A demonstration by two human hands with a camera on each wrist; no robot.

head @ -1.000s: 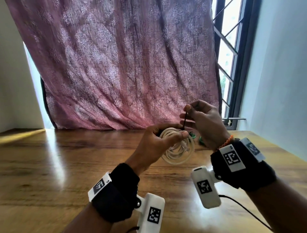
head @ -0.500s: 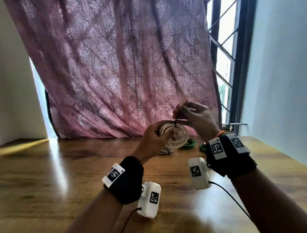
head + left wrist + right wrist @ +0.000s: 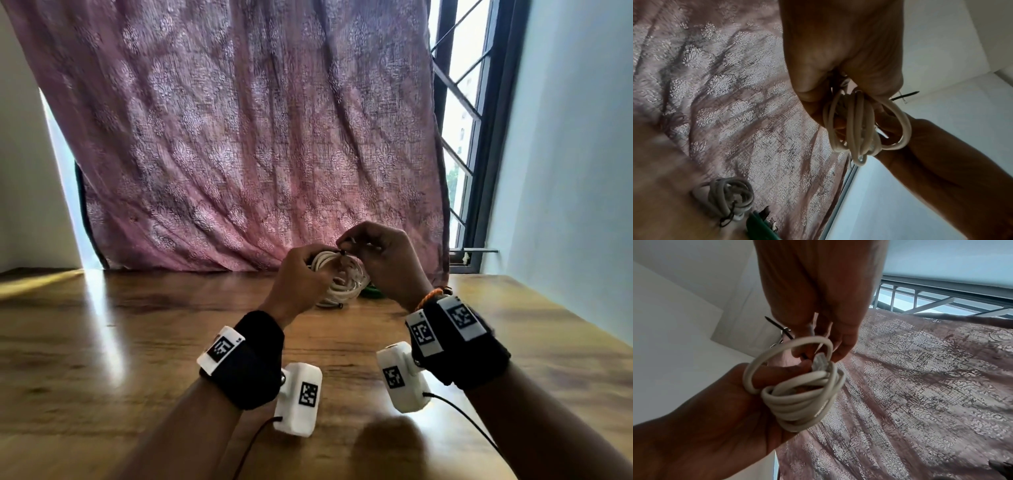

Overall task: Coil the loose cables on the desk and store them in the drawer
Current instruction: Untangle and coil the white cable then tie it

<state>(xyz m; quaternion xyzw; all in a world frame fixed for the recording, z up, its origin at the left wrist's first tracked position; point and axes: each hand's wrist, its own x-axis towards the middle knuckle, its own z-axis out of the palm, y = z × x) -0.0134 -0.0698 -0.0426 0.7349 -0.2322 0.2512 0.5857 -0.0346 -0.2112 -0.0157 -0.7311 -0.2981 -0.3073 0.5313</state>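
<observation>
Here the right hand [image 3: 818, 293] has its fingertips [image 3: 842, 347] pressed together on a thin black tie [image 3: 777, 326], which pokes out to the upper left of the frame in the right wrist view. The pinch sits at the top of the coil [image 3: 797, 394], right where the clear plug [image 3: 820, 361] lies against the loops. In the head view this spot is at centre frame, just above the desk [image 3: 120, 342], with the right hand [image 3: 383, 260] directly right of the left hand [image 3: 301, 274] and touching it.

The left hand [image 3: 842, 56] has its fingers curled through and round the coil [image 3: 859, 126], which hangs below the knuckles with its loops standing roughly upright. The tie [image 3: 906, 95] runs across the loops, its tail off to the right of that frame.

So the next move probably turns on this: the tie crosses the bundle at its top, and the right hand is the one on it, so that hand would draw it snug.

A second coil [image 3: 727, 201], already tied, lies on the desk at the lower left of the left wrist view. No drawer is in sight.
</observation>
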